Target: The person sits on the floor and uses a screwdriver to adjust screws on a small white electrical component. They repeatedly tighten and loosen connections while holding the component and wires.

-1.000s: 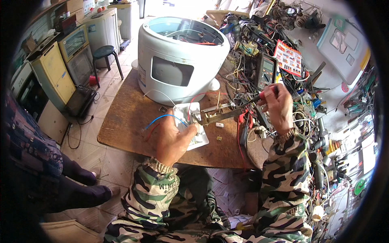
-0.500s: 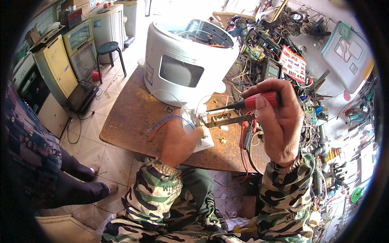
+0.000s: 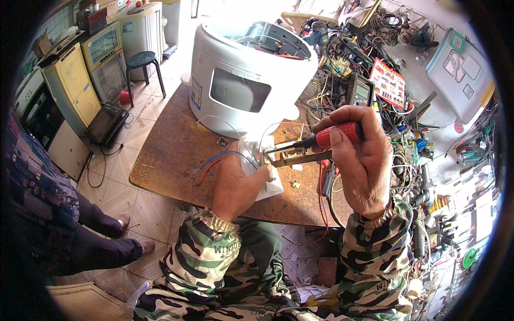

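My left hand is closed on a white plastic part on the wooden table, pinning it with the thumb. A blue wire and a short red one trail from beside that hand. My right hand is closed around the red handle of a screwdriver, whose thin shaft points left with its tip at the metal end by my left thumb. Just below the shaft, a dull metal strip runs from the left thumb to the right fingers; whether the right fingers grip it is hidden.
A white appliance drum housing with a dark window stands behind my hands on the table. Tangled wires and parts and a multimeter crowd the right. A person stands at left, near a black stool.
My right hand has shifted slightly left, bringing the screwdriver tip closer to my left thumb. The left hand stays on the white part.
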`<state>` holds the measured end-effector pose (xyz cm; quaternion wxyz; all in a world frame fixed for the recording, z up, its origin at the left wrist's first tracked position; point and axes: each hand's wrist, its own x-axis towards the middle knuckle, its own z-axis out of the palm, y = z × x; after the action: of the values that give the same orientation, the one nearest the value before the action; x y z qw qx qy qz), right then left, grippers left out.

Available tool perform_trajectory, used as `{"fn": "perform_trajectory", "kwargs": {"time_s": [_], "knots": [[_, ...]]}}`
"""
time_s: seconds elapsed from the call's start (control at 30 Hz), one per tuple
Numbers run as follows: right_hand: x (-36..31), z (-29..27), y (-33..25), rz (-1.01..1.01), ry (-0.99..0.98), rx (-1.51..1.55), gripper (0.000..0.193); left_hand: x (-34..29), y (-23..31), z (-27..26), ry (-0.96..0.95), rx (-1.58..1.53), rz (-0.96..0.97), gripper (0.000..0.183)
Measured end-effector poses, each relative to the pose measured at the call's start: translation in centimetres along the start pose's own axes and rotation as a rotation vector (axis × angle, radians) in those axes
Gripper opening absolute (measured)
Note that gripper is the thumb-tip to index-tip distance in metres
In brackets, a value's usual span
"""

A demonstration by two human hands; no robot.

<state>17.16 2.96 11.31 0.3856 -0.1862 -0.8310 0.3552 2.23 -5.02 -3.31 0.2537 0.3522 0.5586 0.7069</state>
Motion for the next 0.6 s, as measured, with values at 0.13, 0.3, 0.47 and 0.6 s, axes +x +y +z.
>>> {"fn": "perform_trajectory", "kwargs": {"time_s": [0.13, 0.3, 0.47, 0.6], "knots": [[0.2, 0.1, 0.6, -0.013, -0.001, -0.005, 0.017, -0.1, 0.0, -0.1, 0.018, -0.004, 0.000, 0.048], [0.2, 0.1, 0.8, -0.004, 0.021, 0.007, 0.016, 0.0, -0.1, 0.0, 0.010, -0.007, -0.029, 0.052], [0.4, 0.3, 0.2, -0.035, 0.069, -0.067, 0.015, 0.1, -0.6, 0.0, 0.022, -0.021, 0.012, 0.052], [1.3, -0.1, 0.5, -0.047, 0.038, -0.239, 0.016, -0.1, -0.5, -0.1, 0.030, -0.026, 0.028, 0.052]]}}
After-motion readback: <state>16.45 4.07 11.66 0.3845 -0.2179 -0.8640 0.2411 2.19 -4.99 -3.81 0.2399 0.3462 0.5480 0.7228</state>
